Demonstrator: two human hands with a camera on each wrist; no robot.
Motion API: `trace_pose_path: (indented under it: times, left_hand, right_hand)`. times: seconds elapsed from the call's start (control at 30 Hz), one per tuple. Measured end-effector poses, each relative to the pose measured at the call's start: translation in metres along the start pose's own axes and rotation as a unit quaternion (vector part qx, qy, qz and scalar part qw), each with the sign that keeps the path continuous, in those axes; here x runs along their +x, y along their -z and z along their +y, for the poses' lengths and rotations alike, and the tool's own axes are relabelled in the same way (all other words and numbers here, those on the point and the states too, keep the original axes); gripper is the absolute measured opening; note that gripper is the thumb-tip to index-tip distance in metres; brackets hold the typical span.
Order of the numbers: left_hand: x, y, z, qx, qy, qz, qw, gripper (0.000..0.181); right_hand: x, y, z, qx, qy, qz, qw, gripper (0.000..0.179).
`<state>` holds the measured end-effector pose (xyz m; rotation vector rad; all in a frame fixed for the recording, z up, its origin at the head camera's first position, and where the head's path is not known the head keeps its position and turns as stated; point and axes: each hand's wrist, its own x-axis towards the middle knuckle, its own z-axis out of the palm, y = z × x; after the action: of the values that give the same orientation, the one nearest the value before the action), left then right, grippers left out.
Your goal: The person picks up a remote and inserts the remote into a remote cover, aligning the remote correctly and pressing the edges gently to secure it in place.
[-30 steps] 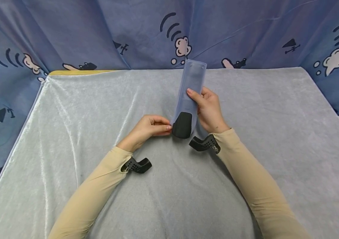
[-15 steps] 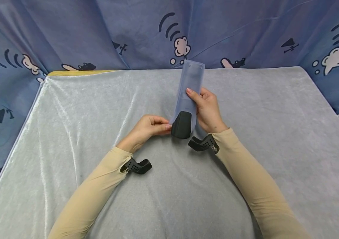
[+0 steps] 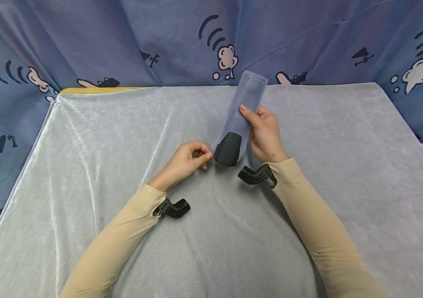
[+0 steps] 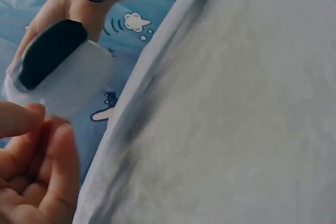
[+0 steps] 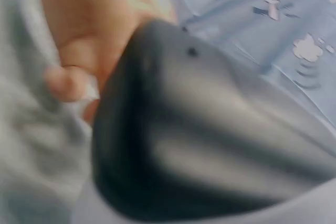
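Observation:
A long translucent plastic holder [image 3: 249, 89] with a black end piece [image 3: 228, 150] is held up over the cloth, tilted with its black end toward me. My right hand [image 3: 266, 130] grips it by its right side, thumb across the front face and fingers behind. Just left of the black end is my left hand [image 3: 193, 159], with curled fingers and the thumb brought to the fingertips; nothing shows between them. In the left wrist view the left fingertips [image 4: 59, 129] overlap the lower edge of the holder. The black end fills much of the right wrist view.
A grey velvety cloth [image 3: 308, 186] covers the table. Blue printed curtains [image 3: 293, 37] hang behind and at both sides. A yellow edge [image 3: 99, 90] shows at the back left. Black camera mounts [image 3: 174, 207] sit on both wrists.
The right hand has shifted the holder up and right, tilting its far end further right. The left fingers, earlier at the holder's lower left edge, have come away from it and curled more.

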<state>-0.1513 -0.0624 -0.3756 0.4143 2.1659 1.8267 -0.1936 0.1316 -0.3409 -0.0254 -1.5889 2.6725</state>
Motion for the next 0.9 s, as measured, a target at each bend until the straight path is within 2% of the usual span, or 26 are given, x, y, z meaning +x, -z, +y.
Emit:
trace_pose_path:
  times: [0.1,0.2,0.3,0.43,0.63,0.9]
  left_hand:
    - [0.0,-0.001,-0.001,0.008,-0.016,-0.002,0.9998,0.007]
    - [0.001,-0.002,-0.002,0.021,-0.024,-0.012,0.9994,0.01]
    - [0.002,-0.002,-0.002,0.028,-0.012,-0.029,0.9991,0.012]
    - [0.001,-0.003,-0.002,-0.004,0.008,-0.04,0.9992,0.014]
    - [0.0,-0.004,-0.003,-0.04,0.004,-0.004,0.9992,0.016]
    - [-0.001,-0.005,-0.003,-0.09,0.005,0.014,0.9958,0.014]
  right_hand:
    - [0.002,0.005,-0.004,0.022,0.003,0.016,0.9996,0.011]
    - [0.003,0.006,-0.005,0.029,-0.014,0.021,0.9993,0.012]
    - [0.002,0.003,-0.003,0.024,-0.034,0.016,0.999,0.013]
    - [-0.001,-0.001,0.001,0.012,-0.045,0.016,0.9988,0.012]
    - [-0.004,-0.004,0.006,0.015,-0.067,0.011,0.9976,0.012]
    - [-0.005,-0.006,0.007,0.014,-0.05,0.007,0.9986,0.012]
